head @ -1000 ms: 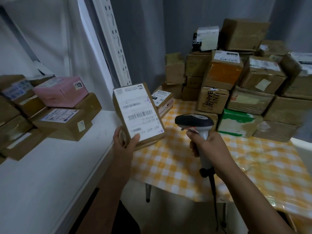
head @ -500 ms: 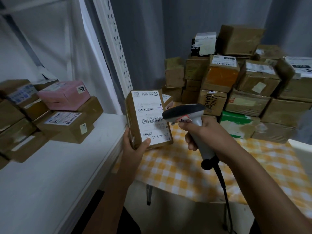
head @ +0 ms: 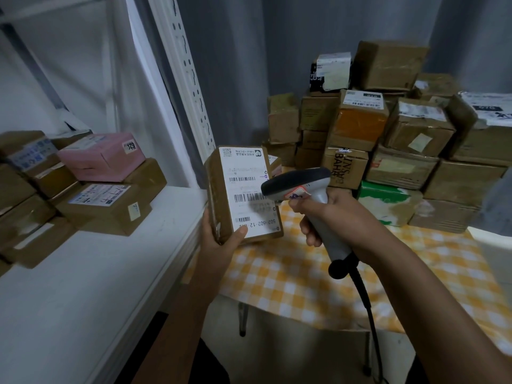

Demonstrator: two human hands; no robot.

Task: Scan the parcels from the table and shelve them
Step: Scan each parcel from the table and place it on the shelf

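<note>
parcel (head: 221, 195): brown cardboard box, glossy white label, left hand (head: 219, 239) gripping its bottom corner, thumb on label
scanner (head: 304, 189): smooth grey plastic, right hand (head: 329, 214) fingers wrapped round handle, nose right at parcel's barcode

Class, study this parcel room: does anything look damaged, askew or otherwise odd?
Yes. The green and white cardboard box at the foot of the stack on the yellow checked tablecloth looks torn, brown card showing through its printed face. The brown parcel in the left hand is held label upside down.
</note>
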